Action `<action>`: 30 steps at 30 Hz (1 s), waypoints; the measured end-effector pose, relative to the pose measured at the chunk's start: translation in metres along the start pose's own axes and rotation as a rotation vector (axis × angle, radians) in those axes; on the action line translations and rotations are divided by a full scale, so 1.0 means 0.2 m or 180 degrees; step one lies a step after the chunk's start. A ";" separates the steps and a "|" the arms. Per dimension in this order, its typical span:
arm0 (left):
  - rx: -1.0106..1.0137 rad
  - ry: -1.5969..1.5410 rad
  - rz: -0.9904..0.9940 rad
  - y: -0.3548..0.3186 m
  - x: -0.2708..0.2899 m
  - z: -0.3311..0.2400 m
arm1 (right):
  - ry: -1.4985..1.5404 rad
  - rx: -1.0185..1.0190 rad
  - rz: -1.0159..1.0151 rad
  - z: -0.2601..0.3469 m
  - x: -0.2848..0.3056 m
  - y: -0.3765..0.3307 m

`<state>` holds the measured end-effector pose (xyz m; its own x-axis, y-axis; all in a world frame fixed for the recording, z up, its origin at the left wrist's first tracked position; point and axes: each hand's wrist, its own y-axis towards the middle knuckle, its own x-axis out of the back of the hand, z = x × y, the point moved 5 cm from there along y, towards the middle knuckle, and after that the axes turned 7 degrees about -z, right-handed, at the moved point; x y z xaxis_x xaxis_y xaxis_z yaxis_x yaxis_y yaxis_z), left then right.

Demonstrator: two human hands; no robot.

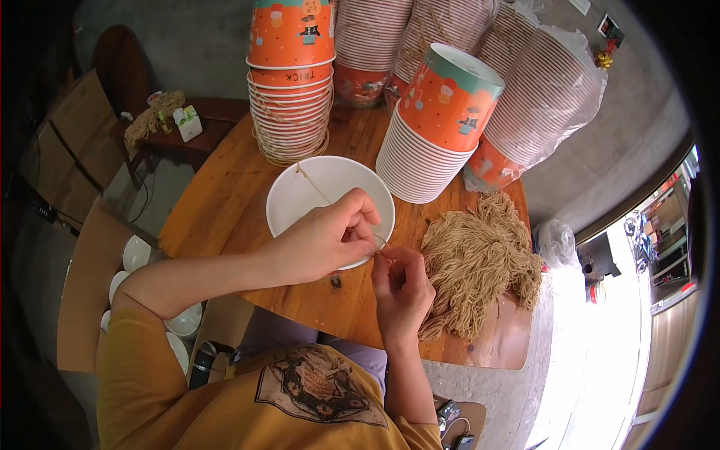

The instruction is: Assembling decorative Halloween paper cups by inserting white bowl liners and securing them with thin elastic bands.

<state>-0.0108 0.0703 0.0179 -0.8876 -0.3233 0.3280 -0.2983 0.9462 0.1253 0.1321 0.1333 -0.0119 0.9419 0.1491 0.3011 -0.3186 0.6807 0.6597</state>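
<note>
Since the nested orange-and-white paper buckets (291,112), up and left of the fingers, already have twine loops hanging around them, I'd call the step in hand fixing a twine handle to one more. Open white paper bucket (289,199) sits under and just left of the fingers; twine (311,180) runs from its far-left rim across the mouth toward them. Left hand (322,234) is over the bucket, thumb and forefinger pinched on the twine, other fingers curled. Right hand (403,292), just right and nearer the body, has thumb and forefinger closed on the same twine by the near-right rim. Next move, my read: hold tension with the left, work the end with the right, secure it at the rim. Spare twine bundle (480,262) lies right of the fingers, easy reach. Hard to make out, again left to right: white round containers (136,253) far left of the fingers, partly behind the arm, type unclear; middle of the twine, under the left hand; the join itself, covered by fingertips, so can't tell knot from hole; plastic-wrapped bucket stacks (559,90), beyond and right, some cut off by the top edge; doorway (585,352) far right, blown out.
</note>
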 end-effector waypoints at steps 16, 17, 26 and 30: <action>-0.0011 0.0143 -0.0005 -0.01 0.00 -0.02 | -0.0147 0.0264 -0.0143 0.00 0.00 0.00; -0.0073 0.0166 -0.0009 -0.01 0.00 -0.03 | -0.0148 0.0263 -0.0144 0.00 0.01 0.00; -0.0545 0.0368 -0.0071 -0.01 -0.01 -0.05 | -0.0068 0.0247 0.0142 -0.01 0.01 0.01; -0.0399 -0.0071 0.0031 0.01 -0.01 0.02 | -0.0047 0.0206 0.0003 0.00 0.01 0.00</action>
<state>-0.0114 0.0735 0.0146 -0.8983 -0.3123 0.3091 -0.2446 0.9398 0.2386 0.1338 0.1333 -0.0124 0.9400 0.1389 0.3116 -0.3263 0.6326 0.7024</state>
